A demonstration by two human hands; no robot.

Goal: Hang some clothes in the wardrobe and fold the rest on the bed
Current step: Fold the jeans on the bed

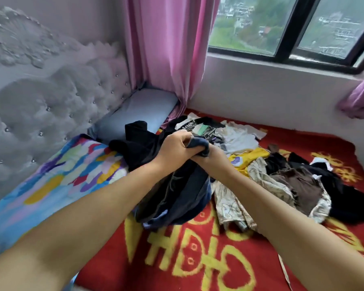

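Two hands are up over the bed, close together, and both hold the same dark blue garment (177,185). The left hand (174,147) has its fingers curled tight round a bunched bit of the cloth at the top. The right hand (213,153) sits just beside it, touching it, a little lower and to the right. Its fingers go under the cloth, so I cannot tell just how they lie, but it seems to be gripping the same bunch.

The garment hangs down from the hands toward the person. Its long way runs from the hands down to the red blanket (198,259), where the bottom end lies in a heap. So the cloth is below the fingers, not beside them. I think the next job is to lift it and shake it out, or pull the hands apart to find its edges. Both hands are just as near, since both have it.

Now the count. One garment is in the hands. One pile of clothes (282,175) lies to the right on the blanket, well mixed up. In it I can pick out a yellow one, a white one, a brown one, a cream one with marks and some black ones, but I cannot count them all. There is one patterned pillow (61,175) on the left and one pale blue pillow (139,110) by the pink curtain (166,49). No wardrobe shows here
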